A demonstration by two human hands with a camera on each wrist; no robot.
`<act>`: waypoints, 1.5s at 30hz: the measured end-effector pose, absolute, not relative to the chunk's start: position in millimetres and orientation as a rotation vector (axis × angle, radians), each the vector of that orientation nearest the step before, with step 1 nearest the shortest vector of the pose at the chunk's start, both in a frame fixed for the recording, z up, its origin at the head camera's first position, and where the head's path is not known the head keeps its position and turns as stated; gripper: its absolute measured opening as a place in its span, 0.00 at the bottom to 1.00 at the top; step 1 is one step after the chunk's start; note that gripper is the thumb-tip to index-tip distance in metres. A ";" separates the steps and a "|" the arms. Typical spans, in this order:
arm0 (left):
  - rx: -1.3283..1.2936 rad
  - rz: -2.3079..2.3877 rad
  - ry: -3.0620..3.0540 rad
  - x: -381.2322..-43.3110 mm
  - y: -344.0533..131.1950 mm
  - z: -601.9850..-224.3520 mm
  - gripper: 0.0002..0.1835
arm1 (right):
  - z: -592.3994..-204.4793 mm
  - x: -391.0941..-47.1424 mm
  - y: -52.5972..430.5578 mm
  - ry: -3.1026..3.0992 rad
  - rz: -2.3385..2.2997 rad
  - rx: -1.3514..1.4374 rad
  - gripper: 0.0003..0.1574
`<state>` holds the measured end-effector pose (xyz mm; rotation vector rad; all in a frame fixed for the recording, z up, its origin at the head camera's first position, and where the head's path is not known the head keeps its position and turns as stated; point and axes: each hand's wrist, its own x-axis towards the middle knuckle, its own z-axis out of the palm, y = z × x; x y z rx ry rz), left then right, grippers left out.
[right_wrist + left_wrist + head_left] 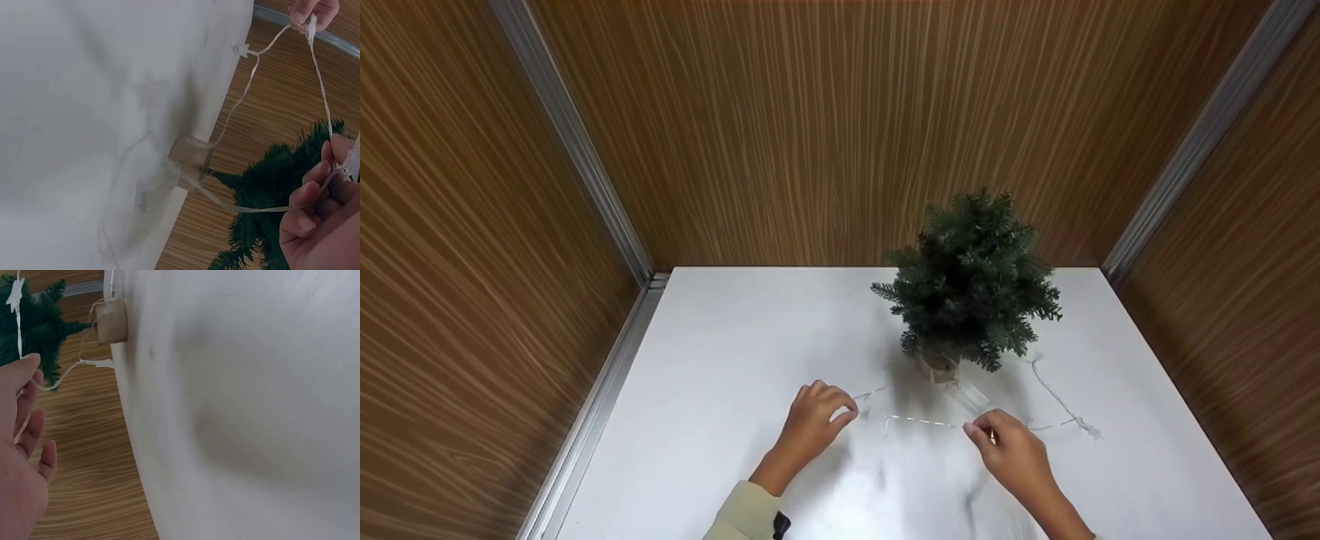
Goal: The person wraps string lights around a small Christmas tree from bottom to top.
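Hazards, as judged: light string (259,210), its slack loops apt to knot or to snag on the needles of the tree (975,277) if drawn carelessly; a hard pull could tip the tree, since strands run close by its small brown base (939,367); a slipped pinch would drop the span. Left hand (812,420): thumb and forefinger clamped on the strand. Right hand (1012,450): fingers curled, strand pinched between thumb and fingers. Location: between the hands, on the near side of the base, over the white table (712,337), one loop reaching toward its right edge. Appearance: thin, whitish, twisted, with star-shaped pieces (243,50) spaced along it; whether it encircles the base cannot be told.
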<state>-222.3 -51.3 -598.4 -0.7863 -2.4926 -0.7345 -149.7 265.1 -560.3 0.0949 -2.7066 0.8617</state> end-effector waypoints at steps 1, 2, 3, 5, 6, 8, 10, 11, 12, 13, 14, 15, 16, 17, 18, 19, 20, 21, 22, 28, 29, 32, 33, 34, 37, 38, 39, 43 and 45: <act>-0.782 -0.727 -2.471 -223.6 -51.2 -597.1 0.02 | -558.5 -149.7 266.5 -2.727 0.860 0.096 0.10; -0.777 -0.718 -2.451 -225.1 -51.1 -595.6 0.02 | -556.8 -149.8 267.8 -2.750 0.858 0.098 0.10; -0.772 -0.709 -2.432 -226.6 -51.0 -594.1 0.02 | -555.1 -149.8 268.9 -2.774 0.858 0.098 0.09; -0.766 -0.695 -2.395 -229.6 -50.8 -590.7 0.03 | -552.2 -149.7 271.5 -2.806 0.853 0.103 0.08; -0.763 -0.690 -2.380 -231.3 -50.5 -588.8 0.03 | -550.8 -149.7 272.9 -2.816 0.848 0.106 0.07; -0.753 -0.693 -2.357 -234.3 -49.8 -585.3 0.03 | -548.1 -149.4 276.1 -2.820 0.848 0.117 0.06; -0.741 -0.704 -2.341 -237.0 -48.6 -581.9 0.03 | -545.4 -148.8 279.6 -2.809 0.863 0.132 0.06; -0.734 -0.712 -2.336 -238.1 -47.7 -580.4 0.03 | -544.1 -148.7 281.5 -2.799 0.873 0.144 0.06; -0.725 -0.716 -2.334 -239.1 -46.6 -579.0 0.03 | -542.9 -148.6 283.5 -2.788 0.885 0.154 0.06; -0.719 -0.718 -2.334 -240.1 -45.4 -578.1 0.04 | -541.6 -148.3 285.7 -2.771 0.900 0.167 0.06; -0.717 -0.717 -2.332 -241.2 -43.9 -577.2 0.04 | -540.3 -148.2 288.2 -2.749 0.915 0.183 0.07; -0.713 -0.713 -2.334 -242.1 -42.1 -575.8 0.04 | -538.9 -148.1 290.8 -2.723 0.925 0.196 0.08; -0.711 -0.710 -2.334 -243.1 -40.3 -574.4 0.03 | -537.4 -148.2 293.5 -2.694 0.933 0.211 0.09; -0.708 -0.709 -2.332 -244.2 -38.4 -572.9 0.03 | -535.7 -148.1 296.3 -2.666 0.935 0.228 0.10; -0.705 -0.703 -2.331 -245.7 -36.5 -571.4 0.03 | -533.7 -148.1 299.0 -2.637 0.936 0.247 0.10; -0.702 -0.702 -2.328 -247.4 -34.7 -569.7 0.03 | -531.2 -148.2 301.6 -2.607 0.936 0.267 0.11; -0.695 -0.702 -2.325 -249.4 -33.1 -567.9 0.03 | -528.7 -148.3 304.1 -2.580 0.933 0.284 0.11; -0.689 -0.707 -2.321 -251.3 -31.7 -566.0 0.03 | -526.0 -148.3 306.3 -2.557 0.926 0.296 0.10; -0.680 -0.711 -2.319 -253.4 -30.5 -564.2 0.03 | -523.0 -148.2 308.2 -2.536 0.923 0.307 0.09; -0.651 -0.708 -2.296 -265.7 -25.2 -555.3 0.03 | -505.4 -145.6 316.5 -2.436 0.910 0.311 0.08; -0.648 -0.700 -2.293 -267.8 -24.3 -554.3 0.03 | -502.8 -145.3 317.5 -2.417 0.913 0.314 0.09; -0.640 -0.675 -2.290 -273.2 -21.3 -551.6 0.03 | -496.0 -144.9 320.8 -2.362 0.920 0.331 0.10; -0.636 -0.670 -2.290 -274.6 -20.3 -550.6 0.03 | -494.0 -145.0 322.0 -2.346 0.921 0.338 0.10; -0.630 -0.664 -2.291 -276.0 -19.2 -549.7 0.03 | -492.0 -145.1 323.2 -2.331 0.924 0.344 0.09; -0.618 -0.666 -2.292 -279.7 -15.8 -546.7 0.03 | -486.3 -145.3 326.9 -2.302 0.939 0.342 0.06; -0.616 -0.669 -2.291 -280.8 -14.5 -545.5 0.03 | -484.3 -145.2 328.2 -2.292 0.946 0.339 0.05; -0.618 -0.673 -2.288 -282.1 -13.1 -544.1 0.03 | -482.4 -145.2 329.4 -2.282 0.951 0.333 0.04; -0.631 -0.687 -2.268 -288.0 -6.2 -536.6 0.04 | -473.5 -144.9 333.3 -2.229 0.966 0.313 0.03; -0.637 -0.696 -2.258 -291.5 -2.2 -532.2 0.04 | -468.7 -145.0 334.5 -2.196 0.969 0.313 0.02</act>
